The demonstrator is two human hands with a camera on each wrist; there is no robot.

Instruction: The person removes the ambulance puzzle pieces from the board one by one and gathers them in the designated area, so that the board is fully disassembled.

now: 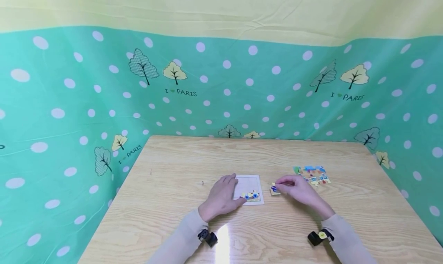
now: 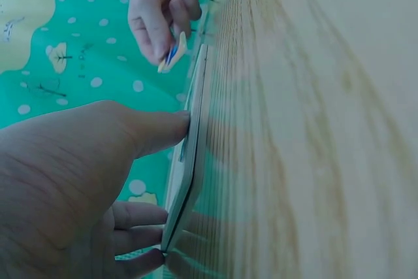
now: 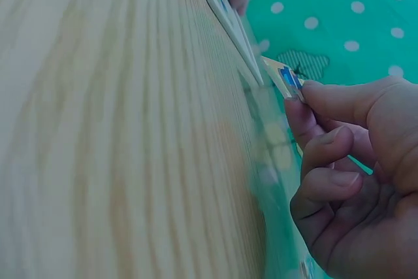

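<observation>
My right hand (image 1: 299, 189) pinches a small pale jigsaw piece (image 3: 285, 80) with blue print between thumb and fingertips, just right of a white puzzle tray (image 1: 261, 198). The piece is tilted and held over the table. Joined pieces showing a vehicle with blue wheels (image 1: 251, 196) lie along the near side of the tray. My left hand (image 1: 223, 196) rests at the tray's left side with fingers extended. Its thumb (image 2: 166, 129) lies over the near edge by the joined pieces, and its other fingertips touch the tray's side.
A cluster of colourful puzzle pieces (image 1: 313, 175) lies flat on the wooden table (image 1: 194, 156), beyond my right hand. A tiny dark object (image 1: 202, 183) sits left of the tray. Green dotted cloth (image 1: 225, 83) hangs behind the table and along its sides.
</observation>
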